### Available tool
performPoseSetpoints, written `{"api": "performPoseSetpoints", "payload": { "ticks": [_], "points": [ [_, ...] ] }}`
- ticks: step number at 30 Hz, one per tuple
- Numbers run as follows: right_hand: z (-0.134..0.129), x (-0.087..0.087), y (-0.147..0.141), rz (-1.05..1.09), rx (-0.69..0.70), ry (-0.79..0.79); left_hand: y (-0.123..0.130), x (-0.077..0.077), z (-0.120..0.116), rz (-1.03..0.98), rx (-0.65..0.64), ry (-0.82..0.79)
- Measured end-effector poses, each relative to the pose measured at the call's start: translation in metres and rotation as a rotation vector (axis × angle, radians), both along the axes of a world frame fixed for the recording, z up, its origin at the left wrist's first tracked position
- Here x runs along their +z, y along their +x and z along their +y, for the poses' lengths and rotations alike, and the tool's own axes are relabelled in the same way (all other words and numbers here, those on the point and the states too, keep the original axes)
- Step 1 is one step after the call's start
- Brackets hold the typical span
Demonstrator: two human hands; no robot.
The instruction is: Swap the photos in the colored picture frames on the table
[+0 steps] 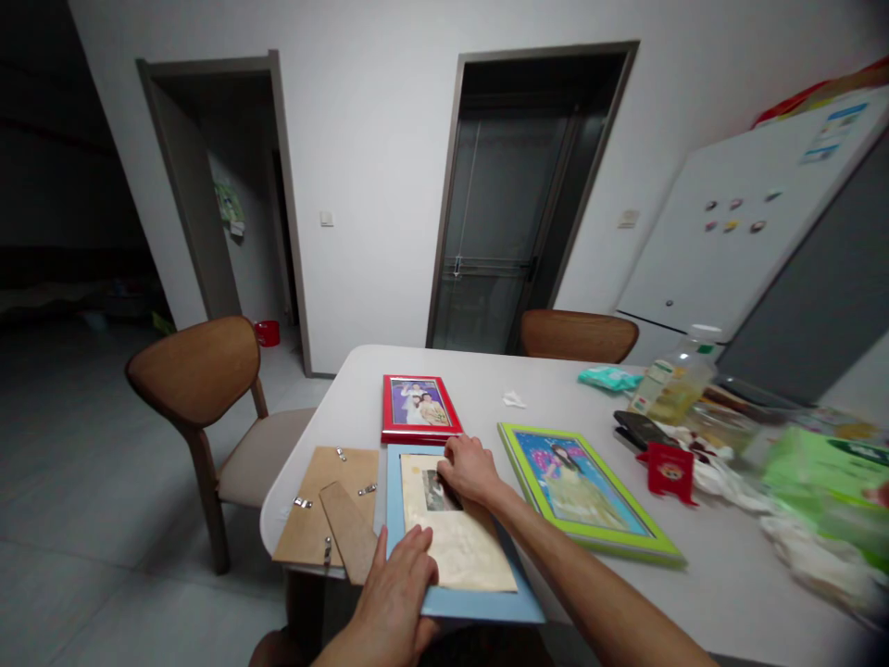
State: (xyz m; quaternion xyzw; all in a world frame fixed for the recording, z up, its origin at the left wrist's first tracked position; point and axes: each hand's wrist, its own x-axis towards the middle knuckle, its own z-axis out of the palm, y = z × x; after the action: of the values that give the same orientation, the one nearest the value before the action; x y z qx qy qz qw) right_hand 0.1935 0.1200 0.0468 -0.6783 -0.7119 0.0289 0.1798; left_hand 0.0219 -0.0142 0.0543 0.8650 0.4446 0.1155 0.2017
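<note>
A light blue picture frame (479,607) lies at the near edge of the table with a sheet of cream paper (458,551) on it. On the paper is a small dark photo (435,489). My right hand (473,471) has its fingers curled down over the photo's right side, hiding part of it. My left hand (397,588) holds the frame's near left side, fingers over the paper's edge and thumb low at the rim. Left of the frame lies a brown backing board (306,519) with metal clips and a stand leg (347,528).
A red-framed photo (420,408) lies beyond the blue frame, a green-framed photo (583,491) to its right. At the table's right are a bottle (673,380), a red item (669,471), a green packet (820,472) and crumpled tissues. Chairs (201,371) stand around.
</note>
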Motion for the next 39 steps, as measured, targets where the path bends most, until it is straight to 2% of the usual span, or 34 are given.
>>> {"api": "performPoseSetpoints", "payload": {
  "ticks": [5,10,17,20,26,31,34,39],
  "points": [
    [0.011,-0.001,0.012,0.120,0.019,-0.032,-0.002,0.003,0.000,-0.018,-0.011,-0.021],
    [0.010,-0.002,0.015,0.237,0.078,-0.005,-0.006,-0.005,0.000,-0.058,-0.029,0.007],
    [0.023,0.015,0.034,0.388,-0.007,0.058,-0.006,-0.013,0.000,-0.078,-0.013,0.017],
    [0.027,0.019,0.035,0.490,-0.037,0.006,-0.002,-0.013,0.000,-0.057,0.017,0.018],
    [0.001,0.004,0.022,0.763,0.001,-0.110,0.003,-0.010,0.001,-0.004,0.048,-0.013],
    [-0.019,-0.006,0.038,1.014,-0.117,-0.228,0.003,-0.009,0.001,0.001,0.054,-0.007],
    [-0.021,-0.007,0.041,1.044,-0.157,-0.301,0.004,-0.008,0.001,0.006,0.060,-0.006],
    [-0.014,-0.011,0.025,0.849,-0.117,-0.140,0.004,-0.008,0.002,0.021,0.044,-0.014]
  ]
}}
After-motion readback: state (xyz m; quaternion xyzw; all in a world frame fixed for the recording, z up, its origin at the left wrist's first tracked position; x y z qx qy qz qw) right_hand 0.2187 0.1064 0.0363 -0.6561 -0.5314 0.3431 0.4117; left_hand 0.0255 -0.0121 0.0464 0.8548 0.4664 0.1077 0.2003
